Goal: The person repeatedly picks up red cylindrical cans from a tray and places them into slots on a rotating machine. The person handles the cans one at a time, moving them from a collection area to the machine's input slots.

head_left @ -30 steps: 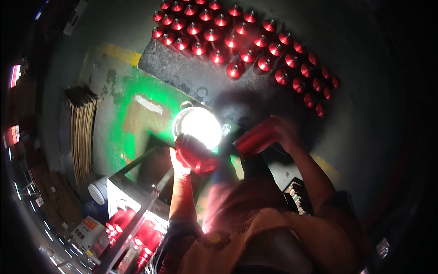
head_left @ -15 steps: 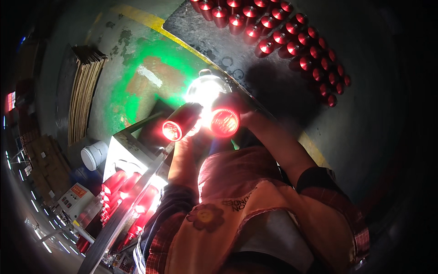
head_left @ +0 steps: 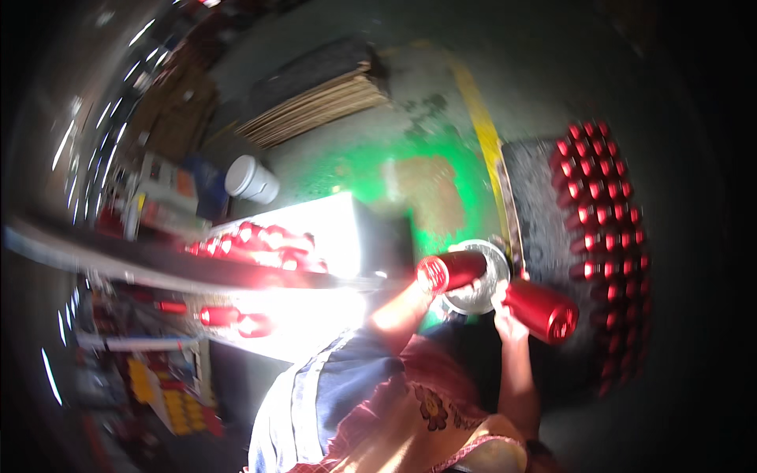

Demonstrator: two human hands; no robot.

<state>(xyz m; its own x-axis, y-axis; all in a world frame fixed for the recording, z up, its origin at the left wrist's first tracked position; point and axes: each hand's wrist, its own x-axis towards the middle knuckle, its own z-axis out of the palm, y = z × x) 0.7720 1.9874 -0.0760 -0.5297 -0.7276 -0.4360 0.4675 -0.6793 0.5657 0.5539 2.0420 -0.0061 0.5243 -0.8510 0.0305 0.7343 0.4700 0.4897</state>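
Note:
My left hand [head_left: 424, 296] is closed round a red metal cylinder [head_left: 460, 270], its ridged round base turned toward me; the cylinder hides most of the fingers. It is tilted over a shiny round metal basin [head_left: 479, 299]. My right hand [head_left: 507, 312] grips another red metal cylinder [head_left: 544, 313] by its far end, just right of the basin. Its flat base points to the lower right. The two cylinders are apart, and neither hand rests on the floor or the bench.
A brightly lit white bench or tray [head_left: 335, 232] with several red cylinders [head_left: 260, 244] is on the left, crossed by a dark curved bar [head_left: 158, 256]. Rows of red cylinders [head_left: 603, 213] stand on a dark mat [head_left: 536, 177] at right. A white bucket [head_left: 252, 180] and stacked cardboard [head_left: 319, 102] are beyond.
My view has swung left, bringing the bench fully in. The two cylinders have moved farther apart; the right one has shifted right, beside the basin. Both stay in my hands.

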